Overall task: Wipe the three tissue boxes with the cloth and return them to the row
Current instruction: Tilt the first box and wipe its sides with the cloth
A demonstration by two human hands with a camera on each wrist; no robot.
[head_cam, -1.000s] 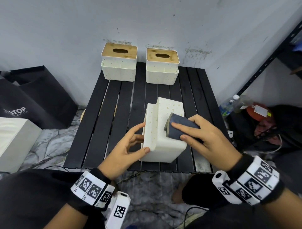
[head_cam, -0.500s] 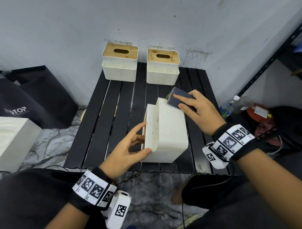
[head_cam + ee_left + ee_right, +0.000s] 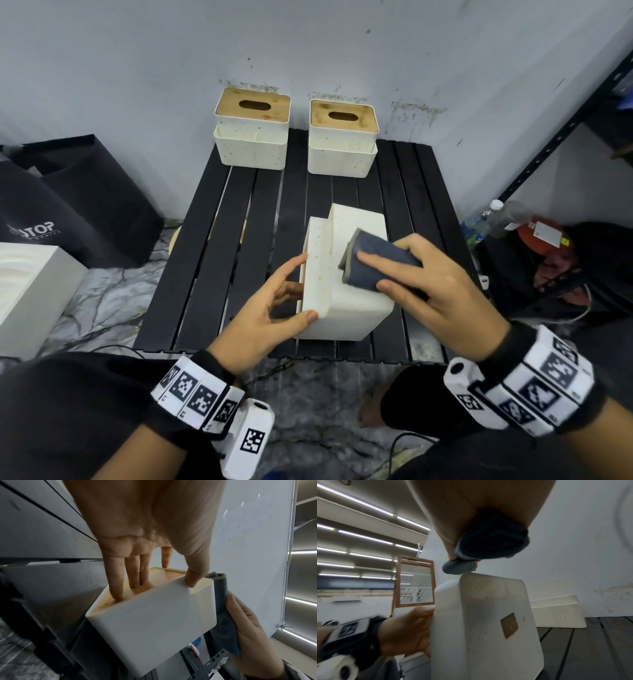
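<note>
Tissue box [image 3: 346,291] tipped on black slatted table [image 3: 212,274], grey wall [image 3: 171,51] behind.

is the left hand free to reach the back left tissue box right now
Probably not: the left hand is gripping the tipped tissue box being wiped. The path across the table to the back left box looks unobstructed.

Left hand [image 3: 270,308] fingertips hidden behind tipped box [image 3: 346,291]; its slot unseen; bottle [image 3: 486,219] label illegible.

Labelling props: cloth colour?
Dark blue-grey cloth, clearest in the head view.
</note>
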